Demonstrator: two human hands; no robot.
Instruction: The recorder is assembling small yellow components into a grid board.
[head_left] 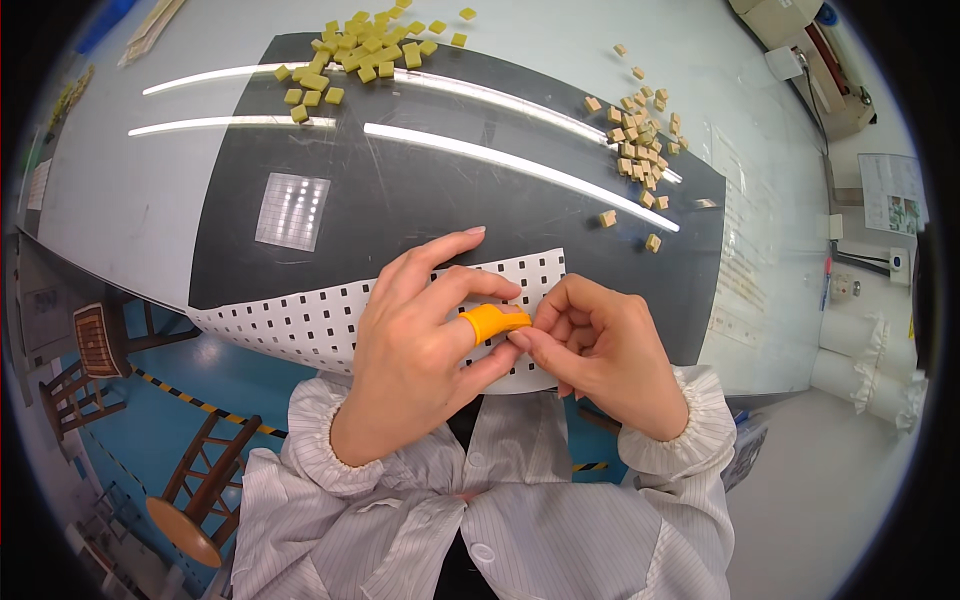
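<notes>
An orange rubber finger cot sits over one finger of my left hand, a loose end of it sticking out past the fingertip. The other fingers of that hand are spread, with the thumb just below the cot. My right hand pinches the cot's loose end between thumb and forefinger, its remaining fingers curled in. Beneath both hands lies a white sheet with rows of black squares, curving over the table's near edge.
On the dark mat are yellow-green tiles at the far left and small beige blocks at the far right. A clear gridded plastic square lies left of centre. Wooden stools stand on the blue floor.
</notes>
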